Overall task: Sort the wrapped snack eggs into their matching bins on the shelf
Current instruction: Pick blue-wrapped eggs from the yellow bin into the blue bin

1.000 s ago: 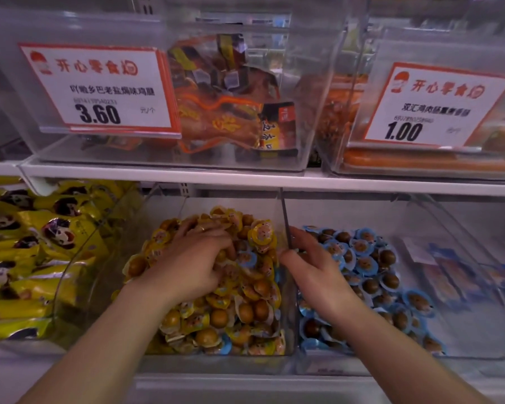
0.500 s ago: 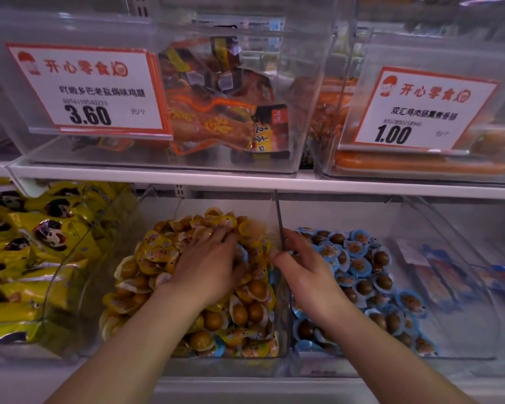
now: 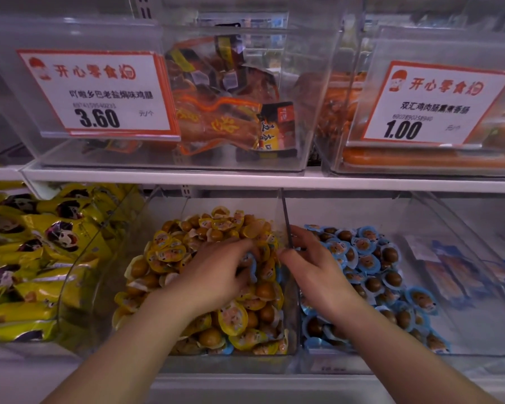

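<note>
Blue-wrapped egg (image 3: 250,265) sits pinched in the fingers of the left hand (image 3: 216,275), down in the heap of yellow-wrapped eggs (image 3: 210,258) in the middle clear bin (image 3: 146,258). Just across the bins' shared wall (image 3: 286,228), the right hand (image 3: 312,266) rests with fingers loosely curled on the pile of blue-wrapped eggs (image 3: 376,275), holding nothing I can make out. Yellow packets (image 3: 27,258) fill the bin to the left. Price cards (image 3: 99,94) front the bins on the shelf (image 3: 245,179) above.

Single head view, close, facing forward and down at shelf bins (image 3: 289,363)
</note>
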Available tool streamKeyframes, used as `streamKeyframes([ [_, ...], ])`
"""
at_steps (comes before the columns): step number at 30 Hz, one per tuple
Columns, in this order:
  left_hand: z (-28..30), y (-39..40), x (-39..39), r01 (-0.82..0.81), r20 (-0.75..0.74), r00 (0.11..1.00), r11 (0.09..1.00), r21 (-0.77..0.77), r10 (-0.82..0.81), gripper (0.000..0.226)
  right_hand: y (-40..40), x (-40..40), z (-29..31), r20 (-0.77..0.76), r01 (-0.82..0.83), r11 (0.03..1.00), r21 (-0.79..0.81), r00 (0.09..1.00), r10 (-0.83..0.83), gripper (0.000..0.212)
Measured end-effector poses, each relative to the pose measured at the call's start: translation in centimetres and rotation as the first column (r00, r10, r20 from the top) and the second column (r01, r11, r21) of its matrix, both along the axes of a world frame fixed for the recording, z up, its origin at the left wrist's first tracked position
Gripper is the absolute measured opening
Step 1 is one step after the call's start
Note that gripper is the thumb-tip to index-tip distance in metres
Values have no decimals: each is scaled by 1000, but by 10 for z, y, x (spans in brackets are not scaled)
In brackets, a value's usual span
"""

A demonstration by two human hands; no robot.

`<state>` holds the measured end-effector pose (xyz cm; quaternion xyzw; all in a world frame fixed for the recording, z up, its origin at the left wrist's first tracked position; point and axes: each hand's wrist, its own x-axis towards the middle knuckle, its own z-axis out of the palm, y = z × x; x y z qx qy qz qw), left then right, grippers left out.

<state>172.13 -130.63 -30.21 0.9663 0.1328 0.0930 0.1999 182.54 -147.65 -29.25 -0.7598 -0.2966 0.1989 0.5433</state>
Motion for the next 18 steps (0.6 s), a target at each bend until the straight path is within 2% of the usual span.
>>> streamKeyframes([
  [2, 5, 9, -8, -9, -76, 997, 992, -127, -1, 27, 0, 0, -1, 0, 3, 1000, -5, 1000, -3, 53],
  [4, 8, 14, -16, -34, -156, 988, 989, -145, 11, 24, 0, 0, -2, -14, 6, 1000, -11, 1000, -7, 52],
  [6, 8, 13, -20, -36, -185, 982, 999, 6, 37, 24, 0, 0, -3, -24, 8, 1000, -14, 1000, -8, 51],
  [9, 0, 4, -20, -2, -143, 989, 971, 239, 38, 38, 1, -1, -3, -19, 15, 1000, -4, 1000, -15, 48],
  [12, -5, -1, -18, 55, -129, 991, 958, 282, -19, 42, 2, -1, -5, -22, 21, 1000, 7, 1000, -21, 47],
  [15, -9, 0, -15, 107, -195, 980, 948, 301, -49, 60, 2, -1, -6, -31, 25, 999, 21, 999, -24, 41],
  [18, -15, -6, -11, 100, -222, 975, 919, 381, -14, 74, 3, -3, -7, -36, 27, 998, 49, 999, -25, 55],
])
